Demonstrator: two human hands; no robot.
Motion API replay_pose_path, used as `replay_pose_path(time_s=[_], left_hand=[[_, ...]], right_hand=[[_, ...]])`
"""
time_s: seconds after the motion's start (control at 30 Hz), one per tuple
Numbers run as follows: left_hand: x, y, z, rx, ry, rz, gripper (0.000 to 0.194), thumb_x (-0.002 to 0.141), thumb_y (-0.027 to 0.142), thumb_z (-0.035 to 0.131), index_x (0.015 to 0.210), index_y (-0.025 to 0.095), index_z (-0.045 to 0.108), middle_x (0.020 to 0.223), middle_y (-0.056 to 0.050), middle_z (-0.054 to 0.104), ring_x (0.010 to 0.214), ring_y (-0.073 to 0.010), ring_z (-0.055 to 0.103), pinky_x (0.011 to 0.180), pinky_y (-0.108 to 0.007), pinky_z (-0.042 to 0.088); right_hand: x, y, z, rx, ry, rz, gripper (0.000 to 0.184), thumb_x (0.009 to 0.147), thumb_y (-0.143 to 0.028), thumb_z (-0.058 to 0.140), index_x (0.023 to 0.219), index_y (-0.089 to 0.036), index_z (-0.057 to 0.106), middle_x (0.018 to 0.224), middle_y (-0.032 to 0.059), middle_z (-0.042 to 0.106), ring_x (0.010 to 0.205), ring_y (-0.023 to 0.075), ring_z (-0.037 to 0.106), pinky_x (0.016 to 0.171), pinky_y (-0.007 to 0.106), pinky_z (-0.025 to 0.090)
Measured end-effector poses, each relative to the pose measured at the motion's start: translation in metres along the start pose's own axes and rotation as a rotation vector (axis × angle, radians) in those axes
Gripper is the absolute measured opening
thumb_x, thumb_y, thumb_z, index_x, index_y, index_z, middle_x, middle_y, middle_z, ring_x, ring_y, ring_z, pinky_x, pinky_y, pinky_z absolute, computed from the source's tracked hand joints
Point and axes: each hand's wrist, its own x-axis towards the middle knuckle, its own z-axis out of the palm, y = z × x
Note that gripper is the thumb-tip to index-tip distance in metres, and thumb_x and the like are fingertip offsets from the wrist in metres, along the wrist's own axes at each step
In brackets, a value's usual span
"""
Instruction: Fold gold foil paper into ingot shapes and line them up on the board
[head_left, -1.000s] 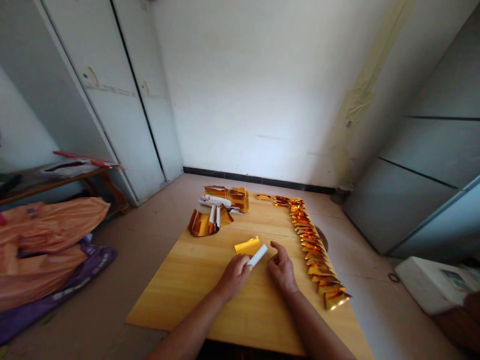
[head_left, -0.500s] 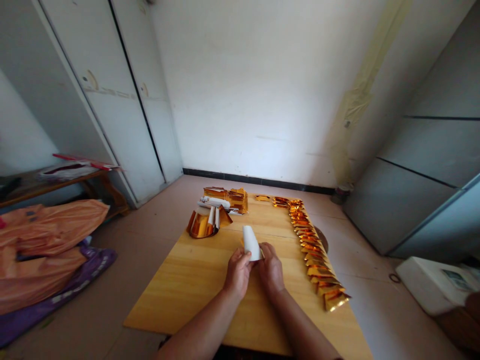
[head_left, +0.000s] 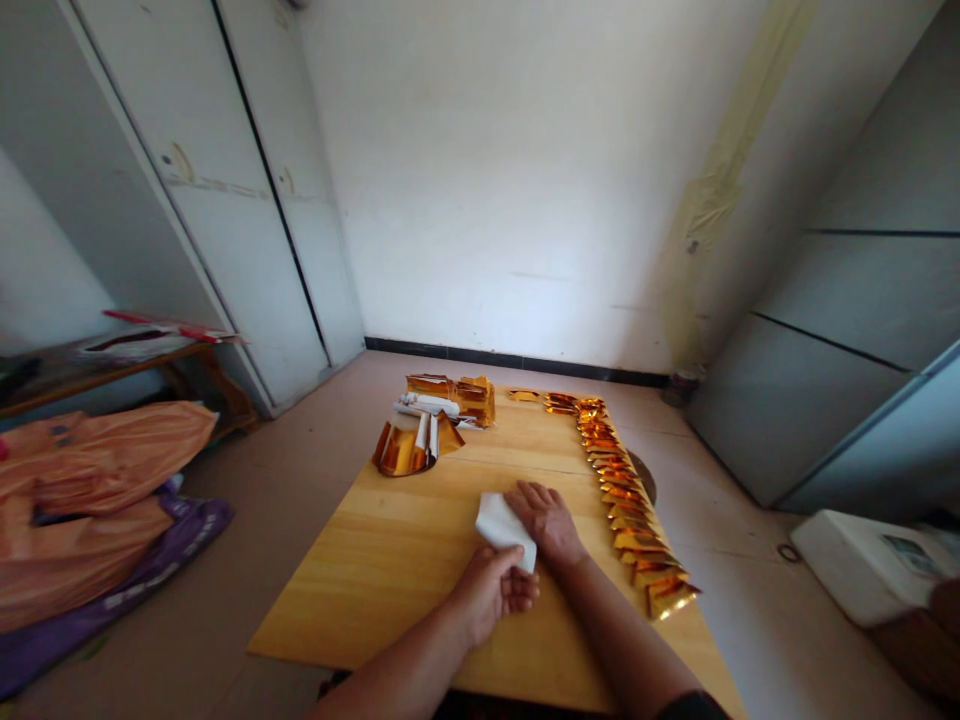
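Note:
A small sheet of paper (head_left: 504, 525), white side up, lies low over the table in front of me. My left hand (head_left: 491, 590) pinches its near edge, thumb on top and fingers curled beneath. Flat against the paper's right edge rests my right hand (head_left: 549, 520), its fingers stretched out and pointing away from me. Along the table's right side runs a row of folded gold foil pieces (head_left: 619, 490). Loose gold and white sheets (head_left: 409, 445) stand curled at the far left, with a further stack of gold paper (head_left: 475, 400) behind them.
The wooden table (head_left: 360, 580) has its far edge near a white wall (head_left: 510, 200). Grey cabinets (head_left: 240, 180) stand at left, a grey fridge-like unit (head_left: 847, 310) at right. Orange and purple bags (head_left: 105, 500) lie left; a white box (head_left: 862, 565) sits right.
The paper has come down and nearer to me, from tilted up and curled to lying flatter. My right hand has gone from gripping it to lying flat with fingers extended.

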Motion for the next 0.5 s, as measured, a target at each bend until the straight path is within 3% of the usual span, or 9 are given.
replay_pose_path(time_s=[0.03, 0.1, 0.17, 0.23, 0.33, 0.37, 0.43, 0.5], left_hand=[[-0.005, 0.002, -0.002, 0.046, -0.035, -0.055, 0.041, 0.071, 0.053, 0.064, 0.075, 0.013, 0.06, 0.069, -0.006, 0.068, 0.053, -0.012, 0.062, 0.048, -0.02, 0.045], [-0.015, 0.008, -0.008, 0.22, -0.26, -0.189, 0.051, 0.072, 0.062, 0.057, 0.075, 0.012, 0.063, 0.077, -0.01, 0.069, 0.053, -0.0134, 0.063, 0.046, -0.021, 0.044], [-0.024, 0.015, -0.013, 0.423, -0.401, -0.156, 0.044, 0.071, 0.055, 0.061, 0.076, 0.012, 0.066, 0.078, -0.01, 0.069, 0.055, -0.0139, 0.063, 0.048, -0.022, 0.045], [-0.029, 0.023, -0.018, 0.594, -0.342, 0.004, 0.03, 0.069, 0.043, 0.066, 0.076, 0.014, 0.066, 0.069, -0.005, 0.066, 0.056, -0.0139, 0.062, 0.052, -0.022, 0.045], [-0.028, 0.035, -0.022, 0.846, -0.062, 0.338, 0.018, 0.071, 0.031, 0.061, 0.079, 0.017, 0.067, 0.066, -0.003, 0.064, 0.06, -0.0162, 0.06, 0.056, -0.026, 0.046], [-0.026, 0.039, -0.023, 0.95, 0.011, 0.503, 0.015, 0.069, 0.027, 0.062, 0.08, 0.017, 0.068, 0.075, -0.004, 0.066, 0.069, -0.018, 0.061, 0.065, -0.029, 0.048], [-0.019, 0.045, -0.025, 1.151, 0.042, 0.778, 0.023, 0.067, 0.023, 0.065, 0.089, 0.021, 0.07, 0.099, -0.007, 0.067, 0.096, -0.0233, 0.06, 0.087, -0.034, 0.046], [-0.01, 0.047, -0.028, 1.296, 0.001, 0.887, 0.043, 0.066, 0.026, 0.069, 0.109, 0.023, 0.066, 0.119, -0.009, 0.061, 0.113, -0.0272, 0.052, 0.101, -0.039, 0.038]], right_hand=[[-0.002, 0.0, 0.001, 0.007, -0.018, -0.028, 0.038, 0.092, -0.021, 0.045, 0.129, -0.027, 0.053, 0.129, 0.0111, 0.055, 0.115, 0.0233, 0.05, 0.089, 0.035, 0.04], [-0.005, 0.002, 0.0, 0.017, -0.032, -0.064, 0.037, 0.093, -0.021, 0.045, 0.128, -0.027, 0.053, 0.126, 0.0099, 0.057, 0.113, 0.0224, 0.051, 0.089, 0.034, 0.04], [-0.006, 0.003, -0.003, 0.02, -0.042, -0.086, 0.036, 0.093, -0.021, 0.045, 0.127, -0.027, 0.054, 0.127, 0.0093, 0.057, 0.113, 0.0225, 0.05, 0.09, 0.034, 0.039], [-0.006, 0.003, -0.006, 0.018, -0.054, -0.092, 0.035, 0.093, -0.021, 0.045, 0.126, -0.026, 0.054, 0.127, 0.0091, 0.057, 0.114, 0.0229, 0.05, 0.09, 0.035, 0.039], [-0.005, 0.002, -0.007, 0.016, -0.069, -0.091, 0.034, 0.092, -0.021, 0.045, 0.125, -0.026, 0.055, 0.128, 0.0095, 0.056, 0.115, 0.0234, 0.049, 0.09, 0.035, 0.039], [-0.005, 0.002, -0.007, 0.015, -0.068, -0.09, 0.034, 0.092, -0.021, 0.045, 0.125, -0.025, 0.055, 0.128, 0.0097, 0.056, 0.114, 0.0235, 0.05, 0.09, 0.035, 0.039], [-0.004, 0.001, -0.008, 0.014, -0.062, -0.091, 0.034, 0.093, -0.023, 0.046, 0.125, -0.026, 0.055, 0.127, 0.0099, 0.056, 0.114, 0.0234, 0.05, 0.09, 0.035, 0.04], [-0.004, 0.001, -0.009, 0.017, -0.062, -0.095, 0.034, 0.093, -0.024, 0.046, 0.126, -0.026, 0.055, 0.126, 0.0098, 0.057, 0.113, 0.0233, 0.05, 0.089, 0.035, 0.04]])
